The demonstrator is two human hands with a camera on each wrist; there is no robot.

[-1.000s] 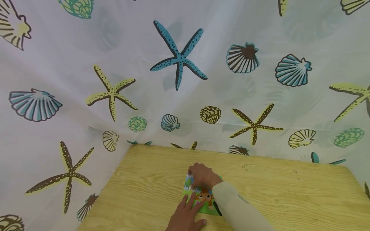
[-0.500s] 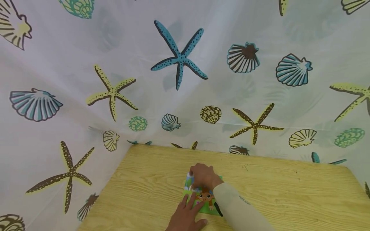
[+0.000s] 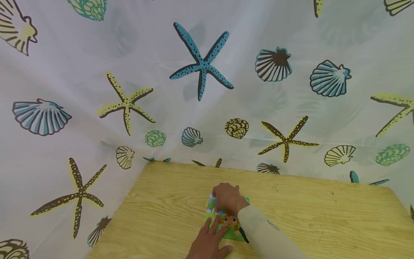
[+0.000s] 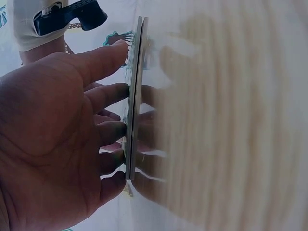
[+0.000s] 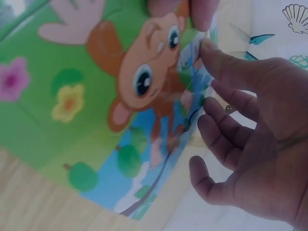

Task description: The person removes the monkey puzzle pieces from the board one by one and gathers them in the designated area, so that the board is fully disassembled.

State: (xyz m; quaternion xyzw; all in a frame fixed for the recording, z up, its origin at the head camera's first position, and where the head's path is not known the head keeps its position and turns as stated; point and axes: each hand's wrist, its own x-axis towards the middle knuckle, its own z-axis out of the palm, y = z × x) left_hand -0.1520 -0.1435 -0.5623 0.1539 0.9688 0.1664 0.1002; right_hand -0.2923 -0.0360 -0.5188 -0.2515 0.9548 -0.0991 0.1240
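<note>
A thin puzzle board (image 3: 231, 234) with a cartoon monkey picture lies flat on the table. In the right wrist view its monkey face (image 5: 144, 72), flowers and green trees show up close. My left hand (image 3: 208, 242) rests its spread fingertips on the near-left part of the picture. The left wrist view shows that hand (image 4: 53, 130) against the board's layered edge (image 4: 136, 101). Over the far part of the board, my right hand (image 3: 228, 198) has bent fingers. Its thumb (image 5: 231, 67) pinches a small pale-blue puzzle piece (image 5: 188, 57) near the picture's far edge.
The wood-grain table (image 3: 310, 212) extends on both sides of the board. A white curtain (image 3: 155, 54) printed with starfish and shells rises along its back and left edges. A dark device (image 4: 72, 17) sits on the right wrist.
My right hand has shifted very slightly over the far part of the board. The left fingertips stay in place on the picture, and the board lies where it was.
</note>
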